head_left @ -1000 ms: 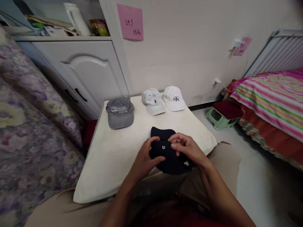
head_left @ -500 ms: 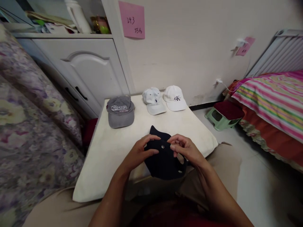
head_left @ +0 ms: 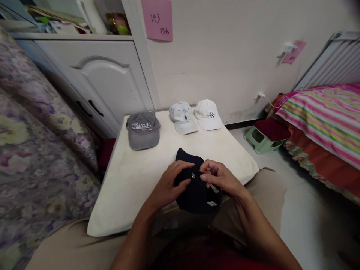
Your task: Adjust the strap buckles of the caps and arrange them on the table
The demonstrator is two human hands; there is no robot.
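Close to me, over the front edge of the cream-covered table (head_left: 132,187), is a dark baseball cap (head_left: 191,197) with its brim pointing away. A small round metal piece shows on its cloth, and a white label is visible by the opening at its lower right. My left hand (head_left: 171,182) grips the cap's left side between thumb and fingers. On the other side, my right hand (head_left: 219,176) pinches the cloth just right of the metal piece. Farther back sit a grey cap (head_left: 143,131) with white lettering, a pale cap (head_left: 182,116) and a white cap (head_left: 208,114).
A white cabinet (head_left: 92,75) stands behind the table at left, beside a floral curtain (head_left: 42,150). To the right are a green stool (head_left: 261,140) with a dark red top and a bed with a striped cover (head_left: 329,108). A pink note (head_left: 157,20) hangs on the wall.
My left hand has shifted slightly right along the cap, its fingers nearer the metal piece. The cap has turned a little, and its white label shows more. The view has tilted slightly.
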